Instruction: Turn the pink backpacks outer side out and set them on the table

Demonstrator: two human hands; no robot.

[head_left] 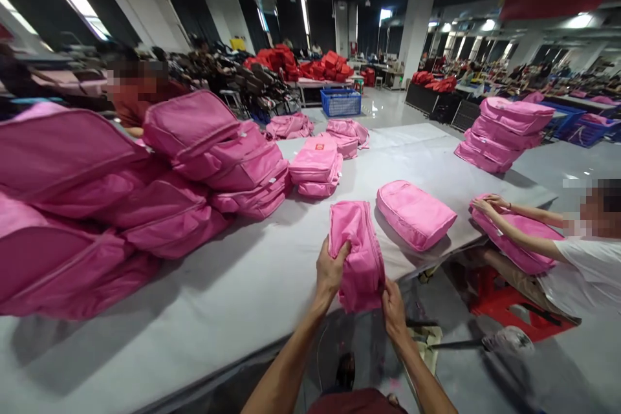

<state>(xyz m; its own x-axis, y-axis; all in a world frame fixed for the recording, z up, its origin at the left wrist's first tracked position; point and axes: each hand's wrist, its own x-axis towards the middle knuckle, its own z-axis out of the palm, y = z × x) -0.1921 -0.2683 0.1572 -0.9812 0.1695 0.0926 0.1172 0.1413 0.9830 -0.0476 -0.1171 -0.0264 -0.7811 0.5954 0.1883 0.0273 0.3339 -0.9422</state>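
A pink zippered bag (361,272) is held upright at the near edge of the pale table, between my two hands. My left hand (332,265) grips its left side, thumb pressed on the front fabric. At the lower right edge of the bag, my right hand (392,304) has its fingers closed on the side, partly hidden behind it. Just right of the held bag lies another pink bag (414,215). Beyond it to the left sits a small stack of pink bags (316,165) with a red label on top.
Large piles of pink bags (169,187) cover the table's (204,310) left side. A seated person (582,265) at the right handles a pink bag (519,239). A pink stack (504,132) stands at the far right; another person (145,94) is behind the left piles.
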